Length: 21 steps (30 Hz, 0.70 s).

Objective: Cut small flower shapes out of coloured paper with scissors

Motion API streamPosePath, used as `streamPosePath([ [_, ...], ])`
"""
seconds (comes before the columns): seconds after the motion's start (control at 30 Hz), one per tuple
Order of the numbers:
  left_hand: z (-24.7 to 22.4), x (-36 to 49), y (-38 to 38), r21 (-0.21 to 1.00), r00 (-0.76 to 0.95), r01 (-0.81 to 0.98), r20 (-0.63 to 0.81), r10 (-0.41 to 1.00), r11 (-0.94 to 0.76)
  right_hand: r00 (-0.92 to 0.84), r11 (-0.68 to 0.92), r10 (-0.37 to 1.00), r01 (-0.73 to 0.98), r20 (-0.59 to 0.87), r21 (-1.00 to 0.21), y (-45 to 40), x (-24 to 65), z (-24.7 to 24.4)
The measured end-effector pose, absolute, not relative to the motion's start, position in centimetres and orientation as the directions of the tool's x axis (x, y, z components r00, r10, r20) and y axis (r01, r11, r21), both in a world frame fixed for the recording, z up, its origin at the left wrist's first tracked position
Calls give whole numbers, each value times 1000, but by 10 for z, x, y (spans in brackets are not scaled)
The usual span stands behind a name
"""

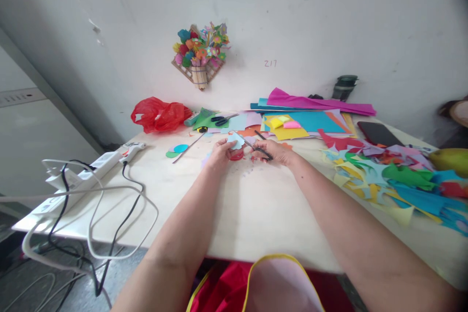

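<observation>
Between the fingers of my left hand point(221, 152) is a pale blue paper cutout point(237, 140) with a scalloped edge. My right hand point(276, 151) grips a pair of scissors point(263, 153) by dark handles, and the blades point left towards the paper. Just under the hands, a red round thing point(237, 155) lies on the table among tiny paper scraps; what it is I cannot make out. Blue and green paper circles point(180, 148) lie to the left, beside a thin dark strip point(188, 148).
A power strip point(98, 165) with looping cables runs along the left. At the back are a red plastic bag point(160, 114), a second pair of scissors point(222, 120) and coloured paper sheets point(307, 122). Paper offcuts point(398, 175) and a phone point(379, 134) lie on the right.
</observation>
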State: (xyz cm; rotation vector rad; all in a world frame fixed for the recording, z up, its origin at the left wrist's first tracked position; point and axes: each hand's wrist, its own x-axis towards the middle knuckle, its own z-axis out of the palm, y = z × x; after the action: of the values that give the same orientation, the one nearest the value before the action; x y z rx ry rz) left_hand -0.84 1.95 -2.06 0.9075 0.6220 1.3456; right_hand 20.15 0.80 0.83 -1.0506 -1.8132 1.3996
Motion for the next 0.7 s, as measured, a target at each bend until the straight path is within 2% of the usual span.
streamPosePath([
  [0.5,-20,-10,19,864,199,-503,126,972,-9,-516,163,856,191,42,-968,8,202,9],
  [0.7,-21,-10,19,890,194,-456,79,978,19,-504,144,863,192,28,-971,8,204,8],
])
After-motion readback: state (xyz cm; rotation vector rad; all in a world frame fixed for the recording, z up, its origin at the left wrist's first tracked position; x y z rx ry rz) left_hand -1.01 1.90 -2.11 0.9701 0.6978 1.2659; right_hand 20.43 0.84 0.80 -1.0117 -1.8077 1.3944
